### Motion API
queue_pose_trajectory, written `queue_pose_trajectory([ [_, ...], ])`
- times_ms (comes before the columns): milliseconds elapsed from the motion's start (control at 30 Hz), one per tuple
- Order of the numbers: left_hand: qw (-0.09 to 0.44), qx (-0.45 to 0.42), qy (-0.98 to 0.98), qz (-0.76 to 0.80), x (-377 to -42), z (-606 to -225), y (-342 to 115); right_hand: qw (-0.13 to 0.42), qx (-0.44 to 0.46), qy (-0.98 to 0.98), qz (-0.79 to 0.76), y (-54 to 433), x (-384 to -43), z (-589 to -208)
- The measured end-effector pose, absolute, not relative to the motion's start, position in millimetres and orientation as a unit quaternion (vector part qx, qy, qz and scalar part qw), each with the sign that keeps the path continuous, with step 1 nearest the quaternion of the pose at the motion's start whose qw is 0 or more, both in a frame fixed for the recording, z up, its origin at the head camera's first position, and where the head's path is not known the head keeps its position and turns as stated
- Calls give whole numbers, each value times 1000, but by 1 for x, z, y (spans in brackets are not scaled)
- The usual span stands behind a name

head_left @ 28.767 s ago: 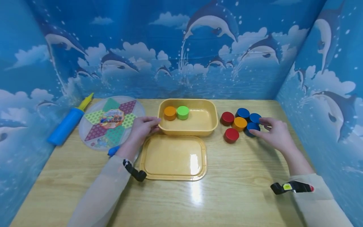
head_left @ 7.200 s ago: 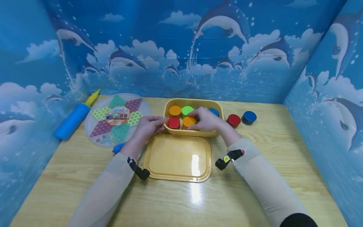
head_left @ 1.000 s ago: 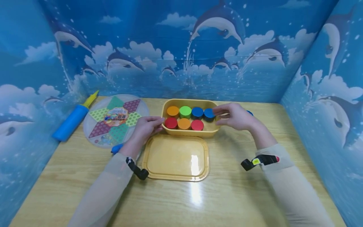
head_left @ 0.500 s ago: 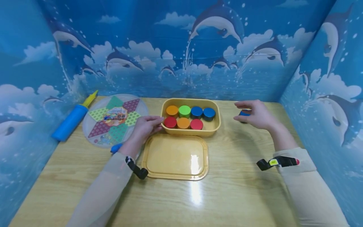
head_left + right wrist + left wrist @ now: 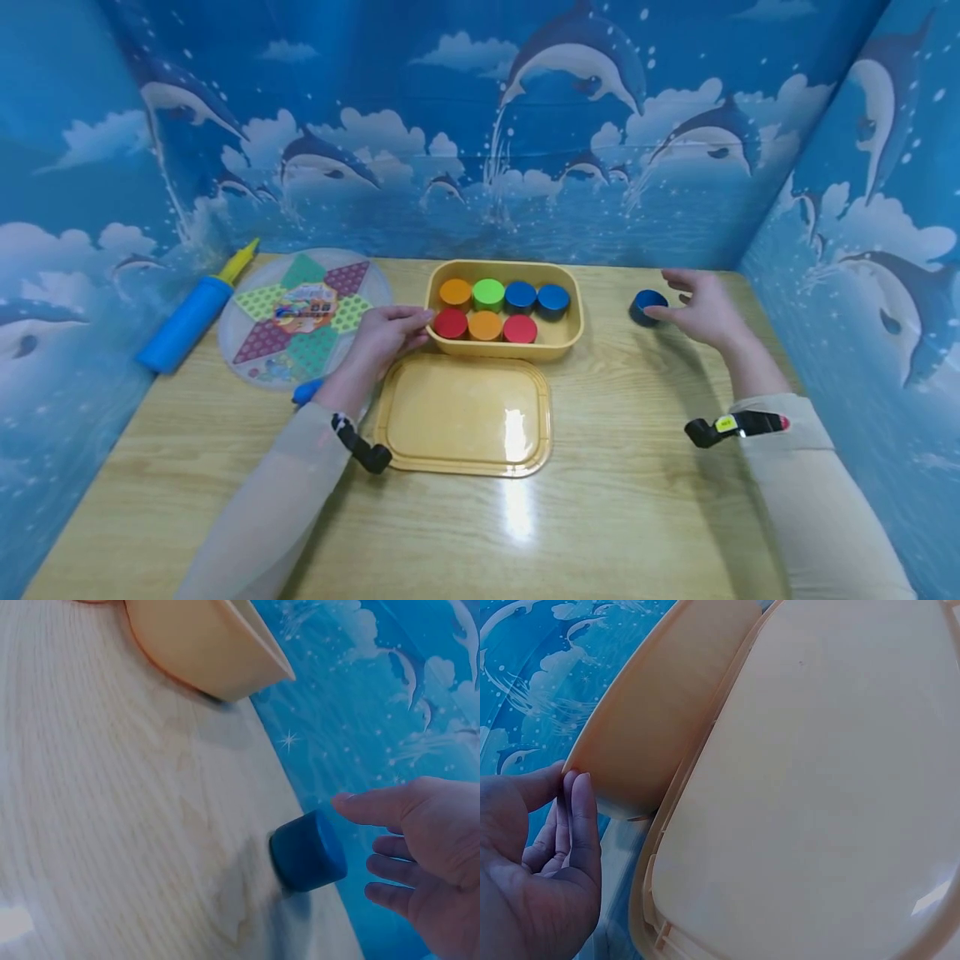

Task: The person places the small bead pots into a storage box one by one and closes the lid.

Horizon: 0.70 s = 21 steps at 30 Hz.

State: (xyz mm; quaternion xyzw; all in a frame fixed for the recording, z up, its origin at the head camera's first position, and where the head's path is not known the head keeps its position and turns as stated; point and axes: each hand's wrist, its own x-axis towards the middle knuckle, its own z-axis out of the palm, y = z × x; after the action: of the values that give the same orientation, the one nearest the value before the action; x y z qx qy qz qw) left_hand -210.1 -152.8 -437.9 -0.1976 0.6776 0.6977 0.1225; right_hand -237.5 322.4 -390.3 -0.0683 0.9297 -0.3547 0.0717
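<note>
My left hand (image 5: 392, 335) pinches the left rim of a yellow plastic box (image 5: 504, 350) between thumb and fingers. In the left wrist view, the thumb and fingertips meet at the rim of this box (image 5: 660, 712). Inside it stand several short cylinders in two rows: orange, green and two blue at the back, red (image 5: 451, 323), orange and red in front. My right hand (image 5: 705, 312) is held just right of a lone blue cylinder (image 5: 647, 307) on the table. Its thumb and fingers are spread, and the right wrist view shows the thumb beside that cylinder (image 5: 307, 851).
A yellow lid (image 5: 463, 415) lies flat in front of the box. To the left are a round star-patterned game board (image 5: 300, 321) and a blue pump (image 5: 186, 325) with a yellow nozzle. A dolphin-print cloth (image 5: 465, 167) closes off the back and sides.
Cylinders have gone from the right of the table into the box, the front right red one among them. Lately my right hand moved from the box to the lone blue cylinder; my left stayed.
</note>
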Motion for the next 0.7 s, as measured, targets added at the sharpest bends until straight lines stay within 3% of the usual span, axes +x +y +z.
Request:
queue_pose_trajectory([
  [267, 120, -190, 678, 700, -208, -438, -153, 99, -15, 932, -348, 327, -242, -411],
  [700, 119, -196, 676, 701, -210, -440, -153, 57, -17, 940, -336, 319, -244, -426],
])
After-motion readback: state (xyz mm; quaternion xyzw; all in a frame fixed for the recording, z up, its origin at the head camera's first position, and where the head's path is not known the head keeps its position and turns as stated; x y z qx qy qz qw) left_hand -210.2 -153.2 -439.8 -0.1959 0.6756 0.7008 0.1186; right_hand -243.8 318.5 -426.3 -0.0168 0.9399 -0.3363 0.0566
